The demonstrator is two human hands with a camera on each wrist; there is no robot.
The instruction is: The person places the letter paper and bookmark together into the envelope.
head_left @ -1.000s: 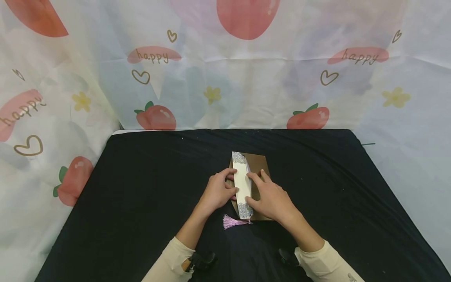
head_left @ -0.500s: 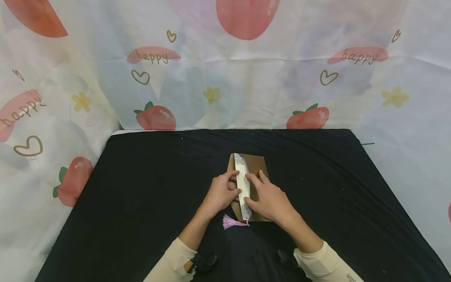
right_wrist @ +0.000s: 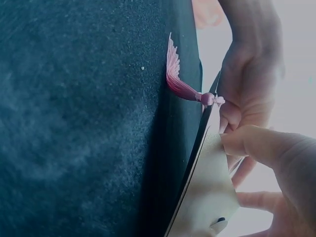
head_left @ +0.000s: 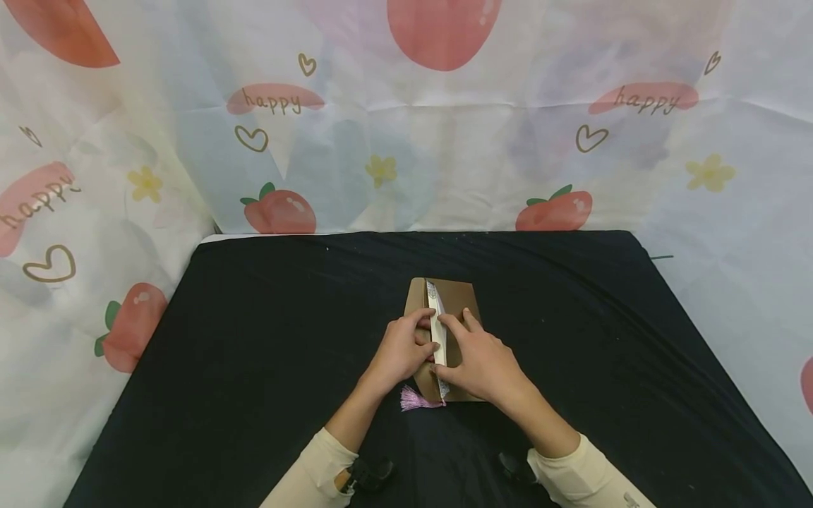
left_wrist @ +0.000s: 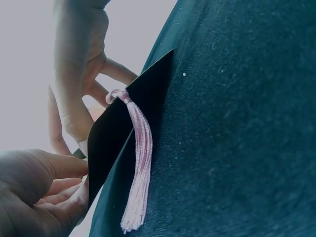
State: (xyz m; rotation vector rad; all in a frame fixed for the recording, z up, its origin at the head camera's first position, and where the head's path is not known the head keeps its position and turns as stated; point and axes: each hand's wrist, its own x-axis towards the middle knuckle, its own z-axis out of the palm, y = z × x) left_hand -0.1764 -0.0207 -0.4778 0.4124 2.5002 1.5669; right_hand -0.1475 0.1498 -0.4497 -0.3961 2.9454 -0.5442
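A narrow cream strip [head_left: 439, 340] with patterned ends, like a bookmark, stands tilted nearly on edge over a flat brown cardboard piece [head_left: 457, 296], perhaps a notebook cover. From its near end a pink tassel [head_left: 416, 399] trails onto the black cloth. My left hand [head_left: 400, 346] pinches the strip's left side, thumb nearer me than the fingers. On the other side, my right hand [head_left: 485, 360] holds it between thumb and index finger. In the right wrist view the thumb [right_wrist: 247, 143] touches a pale panel's edge. Fingertips behind the strip are partly hidden.
Black cloth [head_left: 286, 339] covers the table around both hands. A white curtain [head_left: 444, 155] printed with fruit, hearts and flowers hangs along the back and left. Dark wrist devices sit by both cream sleeves [head_left: 317, 466].
The cream strip has turned from lying face up to nearly on edge, so less of its face shows. More brown shows at its left, and both hands have shifted slightly.
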